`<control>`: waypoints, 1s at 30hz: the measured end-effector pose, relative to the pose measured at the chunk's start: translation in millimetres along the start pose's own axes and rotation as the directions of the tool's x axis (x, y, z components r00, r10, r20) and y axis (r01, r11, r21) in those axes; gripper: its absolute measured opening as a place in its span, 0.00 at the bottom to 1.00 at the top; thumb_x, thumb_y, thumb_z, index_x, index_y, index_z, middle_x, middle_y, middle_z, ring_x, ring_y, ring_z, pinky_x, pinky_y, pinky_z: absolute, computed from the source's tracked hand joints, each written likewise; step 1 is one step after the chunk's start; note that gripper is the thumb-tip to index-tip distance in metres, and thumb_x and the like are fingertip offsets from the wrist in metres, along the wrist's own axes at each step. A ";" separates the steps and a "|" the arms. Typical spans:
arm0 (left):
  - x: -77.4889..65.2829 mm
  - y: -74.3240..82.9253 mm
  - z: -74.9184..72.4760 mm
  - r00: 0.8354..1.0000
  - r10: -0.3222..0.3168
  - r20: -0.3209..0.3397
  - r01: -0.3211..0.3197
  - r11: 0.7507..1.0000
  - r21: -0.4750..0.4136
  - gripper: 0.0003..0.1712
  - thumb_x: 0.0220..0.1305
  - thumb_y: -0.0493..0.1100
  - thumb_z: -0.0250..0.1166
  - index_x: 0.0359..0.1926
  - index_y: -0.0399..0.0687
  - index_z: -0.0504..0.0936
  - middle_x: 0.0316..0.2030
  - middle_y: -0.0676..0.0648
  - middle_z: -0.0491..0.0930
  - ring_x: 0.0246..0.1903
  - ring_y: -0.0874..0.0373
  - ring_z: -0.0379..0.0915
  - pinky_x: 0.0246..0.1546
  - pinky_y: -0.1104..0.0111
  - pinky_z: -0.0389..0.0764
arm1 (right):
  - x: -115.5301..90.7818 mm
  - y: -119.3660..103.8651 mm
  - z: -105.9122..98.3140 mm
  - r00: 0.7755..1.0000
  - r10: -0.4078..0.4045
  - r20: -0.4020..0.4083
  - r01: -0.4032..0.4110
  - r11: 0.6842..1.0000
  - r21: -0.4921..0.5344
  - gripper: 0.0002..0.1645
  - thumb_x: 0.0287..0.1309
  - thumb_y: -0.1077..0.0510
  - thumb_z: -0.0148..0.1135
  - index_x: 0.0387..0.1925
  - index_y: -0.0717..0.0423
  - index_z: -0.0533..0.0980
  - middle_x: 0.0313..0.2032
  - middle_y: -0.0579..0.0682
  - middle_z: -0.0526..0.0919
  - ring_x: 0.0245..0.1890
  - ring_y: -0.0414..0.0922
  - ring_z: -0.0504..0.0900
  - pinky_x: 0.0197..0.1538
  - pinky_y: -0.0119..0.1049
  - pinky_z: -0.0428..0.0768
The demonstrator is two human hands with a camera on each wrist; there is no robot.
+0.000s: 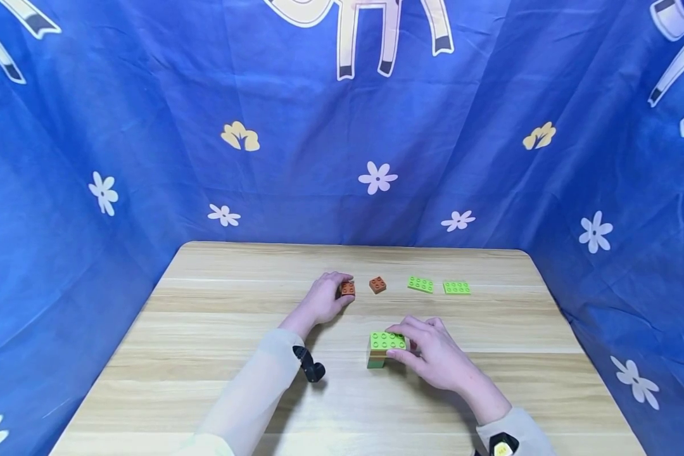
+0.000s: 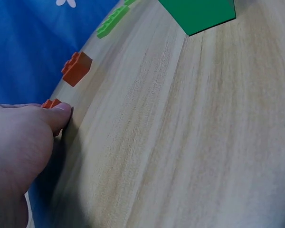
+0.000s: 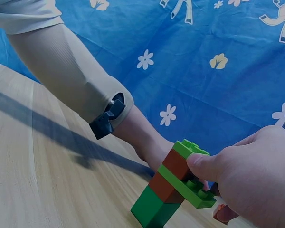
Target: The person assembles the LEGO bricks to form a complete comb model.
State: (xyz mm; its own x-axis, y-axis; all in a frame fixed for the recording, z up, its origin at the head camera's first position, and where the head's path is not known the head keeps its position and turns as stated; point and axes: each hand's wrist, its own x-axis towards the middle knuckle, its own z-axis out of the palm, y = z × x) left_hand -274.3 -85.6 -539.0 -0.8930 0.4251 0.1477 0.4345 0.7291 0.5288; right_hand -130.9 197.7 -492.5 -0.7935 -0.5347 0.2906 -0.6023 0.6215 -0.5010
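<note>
At the back of the table, my left hand (image 1: pixel 322 300) pinches a reddish-brown building brick (image 1: pixel 348 289) between thumb and fingers. That brick is mostly covered by the thumb in the left wrist view. My right hand (image 1: pixel 434 356) grips the upper right side of a brick stack (image 1: pixel 378 354) nearer the front. In the right wrist view the stack has a dark green brick (image 3: pixel 154 207) at its base, with brown and light green layers alternating above. A light green plate (image 3: pixel 187 186) juts out of its middle, and the thumb presses near the light green top.
Right of my left hand lies another brown brick (image 1: pixel 378 285). Two light green plates, a left one (image 1: pixel 420 284) and a right one (image 1: pixel 456 288), lie further right. A blue patterned curtain (image 1: pixel 296 190) surrounds the back and sides of the wooden table (image 1: pixel 205 367).
</note>
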 end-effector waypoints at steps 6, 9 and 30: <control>-1.8 -1.1 -1.7 1.000 0.004 -0.015 -0.004 1.000 -0.016 0.30 0.71 0.47 0.73 0.69 0.41 0.78 0.63 0.42 0.80 0.63 0.45 0.73 0.69 0.52 0.69 | -0.4 -0.3 0.2 1.000 -0.002 -0.001 0.002 1.000 -0.003 0.27 0.72 0.39 0.66 0.62 0.49 0.82 0.39 0.27 0.75 0.30 0.27 0.72 0.54 0.46 0.66; -3.2 -1.4 -3.6 0.999 0.010 -0.030 -0.012 0.999 -0.048 0.29 0.70 0.44 0.73 0.67 0.40 0.79 0.61 0.41 0.81 0.63 0.44 0.73 0.69 0.53 0.69 | -0.8 -0.6 0.3 1.000 -0.004 -0.004 0.004 1.000 -0.004 0.26 0.72 0.39 0.66 0.62 0.48 0.82 0.39 0.27 0.76 0.30 0.27 0.72 0.54 0.46 0.66; -30.4 40.0 -36.2 0.999 0.005 -0.052 -0.020 0.955 -0.296 0.31 0.66 0.43 0.76 0.68 0.46 0.79 0.62 0.46 0.81 0.63 0.48 0.75 0.68 0.49 0.72 | 0.1 -1.3 1.4 1.000 0.002 0.000 -0.002 1.000 0.009 0.26 0.70 0.39 0.67 0.63 0.46 0.82 0.41 0.26 0.77 0.31 0.28 0.73 0.54 0.46 0.66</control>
State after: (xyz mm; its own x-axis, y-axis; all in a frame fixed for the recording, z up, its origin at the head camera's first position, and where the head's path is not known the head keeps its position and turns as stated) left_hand -234.0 -88.8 -492.1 -0.8959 0.4002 0.1930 0.3979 0.5292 0.7494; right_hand -130.1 196.1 -492.9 -0.7946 -0.5336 0.2898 -0.6001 0.6175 -0.5085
